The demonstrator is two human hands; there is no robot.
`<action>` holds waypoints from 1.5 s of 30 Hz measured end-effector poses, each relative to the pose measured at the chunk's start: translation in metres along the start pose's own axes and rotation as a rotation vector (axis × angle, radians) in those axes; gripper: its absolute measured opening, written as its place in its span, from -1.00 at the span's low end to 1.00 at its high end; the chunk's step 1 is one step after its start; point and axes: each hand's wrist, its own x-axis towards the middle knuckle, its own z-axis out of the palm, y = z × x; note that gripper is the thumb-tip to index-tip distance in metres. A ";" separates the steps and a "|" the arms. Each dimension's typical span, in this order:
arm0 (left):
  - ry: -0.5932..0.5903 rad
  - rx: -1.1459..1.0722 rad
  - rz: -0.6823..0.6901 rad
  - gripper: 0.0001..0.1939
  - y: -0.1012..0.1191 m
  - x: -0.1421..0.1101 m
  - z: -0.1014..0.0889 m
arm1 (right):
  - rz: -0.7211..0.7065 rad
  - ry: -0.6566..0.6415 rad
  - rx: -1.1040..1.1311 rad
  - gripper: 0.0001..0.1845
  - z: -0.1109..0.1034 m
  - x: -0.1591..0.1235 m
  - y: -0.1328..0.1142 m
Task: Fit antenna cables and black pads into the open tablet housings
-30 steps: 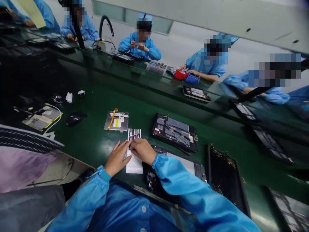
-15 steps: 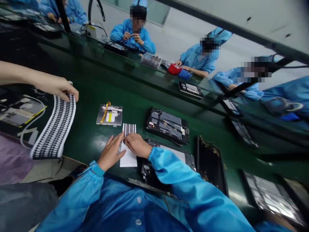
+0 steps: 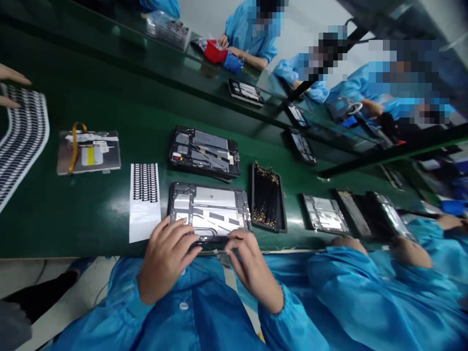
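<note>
Head view shows my left hand [image 3: 165, 263] and right hand [image 3: 251, 269] at the near edge of the green belt [image 3: 73, 214], fingers curled loosely onto the near rim of an opened tablet chassis [image 3: 209, 210], gripping nothing else. Just left of my left hand lies a white sticker sheet [image 3: 144, 201], and just right of the chassis stands a black tray [image 3: 266, 197]. Beyond my hands sit a second opened chassis [image 3: 204, 152] and, farther left, a grey plate with a yellow strip [image 3: 88, 152]; a co-worker's hand [image 3: 10, 83] touches a large dotted sheet [image 3: 22, 136].
</note>
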 end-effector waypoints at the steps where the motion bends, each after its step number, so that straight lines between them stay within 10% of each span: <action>1: -0.006 0.001 0.010 -0.85 0.006 0.000 0.008 | -0.005 0.001 -0.007 -0.89 0.004 -0.002 -0.003; 30: -0.001 -0.132 -0.003 -0.92 -0.007 -0.003 0.033 | -0.054 -0.167 -0.301 -0.83 0.036 0.032 -0.017; 45: -0.001 -0.048 -0.023 -0.95 0.003 0.004 0.032 | 0.040 0.029 0.094 -0.89 0.035 0.016 0.007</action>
